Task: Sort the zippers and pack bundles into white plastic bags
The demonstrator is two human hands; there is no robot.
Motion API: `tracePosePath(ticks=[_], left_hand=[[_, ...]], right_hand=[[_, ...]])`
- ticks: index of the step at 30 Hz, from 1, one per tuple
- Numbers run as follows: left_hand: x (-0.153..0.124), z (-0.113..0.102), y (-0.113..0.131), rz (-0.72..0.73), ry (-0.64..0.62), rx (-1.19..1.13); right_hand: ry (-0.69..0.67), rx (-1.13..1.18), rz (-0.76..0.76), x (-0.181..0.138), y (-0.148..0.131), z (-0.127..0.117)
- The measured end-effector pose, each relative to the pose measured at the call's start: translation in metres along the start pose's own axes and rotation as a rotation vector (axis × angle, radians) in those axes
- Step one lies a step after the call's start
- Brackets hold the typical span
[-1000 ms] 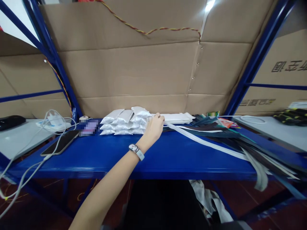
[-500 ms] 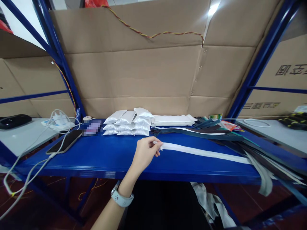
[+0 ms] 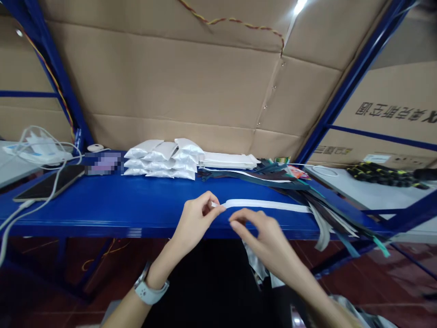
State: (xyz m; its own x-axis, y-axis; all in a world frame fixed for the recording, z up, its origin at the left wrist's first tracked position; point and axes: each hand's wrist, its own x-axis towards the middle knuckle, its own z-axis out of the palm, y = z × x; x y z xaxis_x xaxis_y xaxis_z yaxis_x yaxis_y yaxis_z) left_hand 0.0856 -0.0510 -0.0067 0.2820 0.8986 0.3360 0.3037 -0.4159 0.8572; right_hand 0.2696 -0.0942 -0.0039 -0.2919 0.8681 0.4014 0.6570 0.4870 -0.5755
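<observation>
My left hand [image 3: 195, 220] pinches the near end of a long white zipper strip [image 3: 269, 205] that lies along the front of the blue shelf [image 3: 119, 205]. A watch is on that wrist. My right hand [image 3: 264, 234] hovers just below and right of the pinched end, fingers curled together, close to the strip; whether it touches the strip I cannot tell. The strip runs right into a pile of dark and coloured zippers [image 3: 307, 189].
Stacked white packets [image 3: 160, 159] and a flat white stack [image 3: 228, 160] sit at the back of the shelf. A phone [image 3: 48, 183] with white cables [image 3: 37, 148] lies at left. Black items [image 3: 385, 175] rest on the grey table [image 3: 368, 193] at right. Cardboard backs the shelf.
My left hand drew the white strip from the back of the shelf toward the front edge. My right hand has come into view beside it. The camera tilted down and right.
</observation>
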Motion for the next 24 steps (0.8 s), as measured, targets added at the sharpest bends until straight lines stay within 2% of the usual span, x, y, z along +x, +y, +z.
tracePosePath(ticks=[4,7,11,19,22,24], left_hand=[[-0.002,0.011,-0.005,-0.01,-0.059,-0.108],[-0.002,0.016,-0.007,0.002,-0.084,-0.155],[-0.002,0.018,-0.006,0.005,-0.056,-0.155],[-0.008,0.033,-0.004,0.126,0.126,0.091],[-0.005,0.027,-0.004,0.153,0.226,0.105],[0.0,0.014,-0.009,0.159,0.313,0.106]], right_hand=[[-0.055,0.017,0.079,0.008,0.007,0.015],[-0.052,0.132,0.064,0.014,0.014,0.024],[-0.009,0.206,0.031,0.016,0.019,0.026],[0.027,0.136,0.01,0.007,0.029,0.022],[0.069,0.065,-0.028,0.008,0.033,0.015],[0.142,-0.035,-0.036,0.011,0.04,0.008]])
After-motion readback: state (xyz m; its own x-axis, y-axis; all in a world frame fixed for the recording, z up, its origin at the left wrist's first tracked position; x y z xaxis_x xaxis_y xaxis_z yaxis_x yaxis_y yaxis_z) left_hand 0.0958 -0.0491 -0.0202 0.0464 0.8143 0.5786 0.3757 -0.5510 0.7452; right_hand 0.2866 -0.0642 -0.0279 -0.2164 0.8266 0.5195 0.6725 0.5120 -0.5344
